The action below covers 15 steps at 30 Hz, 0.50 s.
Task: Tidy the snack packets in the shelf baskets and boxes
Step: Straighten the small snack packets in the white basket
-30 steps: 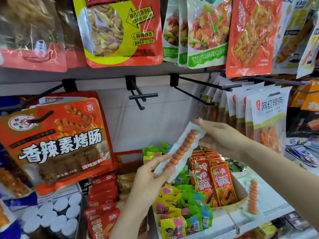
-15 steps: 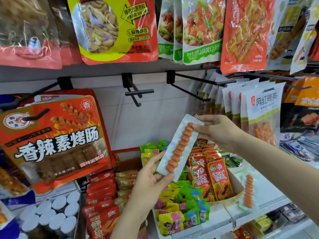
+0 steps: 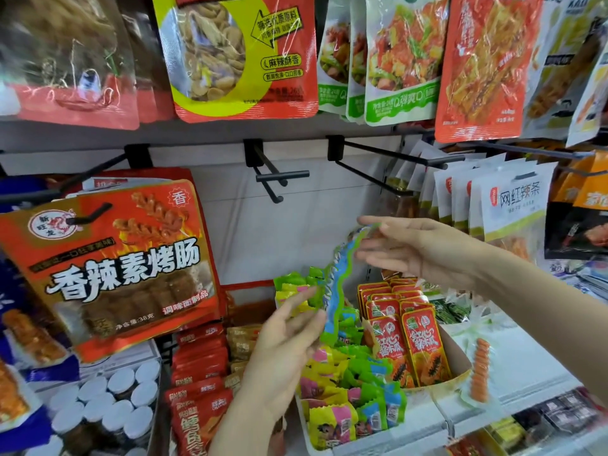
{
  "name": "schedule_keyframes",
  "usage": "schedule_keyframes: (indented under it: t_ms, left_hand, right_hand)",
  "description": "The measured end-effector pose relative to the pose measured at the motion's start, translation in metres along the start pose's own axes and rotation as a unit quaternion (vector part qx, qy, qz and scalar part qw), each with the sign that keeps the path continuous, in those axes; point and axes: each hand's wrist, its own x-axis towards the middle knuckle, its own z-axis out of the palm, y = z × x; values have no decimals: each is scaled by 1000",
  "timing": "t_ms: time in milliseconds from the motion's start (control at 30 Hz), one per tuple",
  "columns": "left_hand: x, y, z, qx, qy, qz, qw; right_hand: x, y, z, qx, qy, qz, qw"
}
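Shop shelving fills our view. Our right hand (image 3: 424, 250) pinches the top of a long blue-green crinkled snack packet (image 3: 339, 284); our left hand (image 3: 283, 350), fingers loose, touches its lower end, above the white box (image 3: 368, 444) of small packets. We judge placing comes next.

My left hand (image 3: 283, 350) raised from below, fingers loosely extended, blurred. My right hand (image 3: 424, 248) reaching in from right, forearm bare, fingers spread, thumb on top.
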Motion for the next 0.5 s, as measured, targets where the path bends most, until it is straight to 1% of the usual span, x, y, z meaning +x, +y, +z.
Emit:
schedule_keyframes:
  t_ms: [33, 67, 133, 200, 300, 367, 433, 467, 500]
  left_hand:
    - [1, 1, -2, 83, 28, 31, 996]
    - [2, 2, -5, 137, 48, 60, 988]
    - [2, 5, -8, 174, 56, 105, 977]
    - [2, 5, -8, 196, 47, 132, 970]
    - [5, 2, -10, 226, 51, 147, 962]
    - [9, 1, -13, 236, 60, 139, 960]
    - [11, 0, -15, 262, 77, 130, 953]
    - [13, -2, -15, 290, 90, 129, 944]
    - [14, -3, -15, 325, 103, 131, 931]
  right_hand:
    - [0, -3, -2, -8, 1, 8, 1000]
    - [0, -5, -4, -20, 2, 14, 1000]
    - [1, -8, -7, -43, 7, 24, 999]
    - [2, -8, -7, -83, 29, 28, 996]
    - [3, -5, -11, -206, 78, -23, 975]
    - [-1, -5, -11, -276, 69, -29, 958]
    - [-7, -4, -10, -373, 44, -25, 926]
    - [-8, -3, -11, -405, 50, -36, 912]
    - [-8, -2, -14, -412, 75, -56, 906]
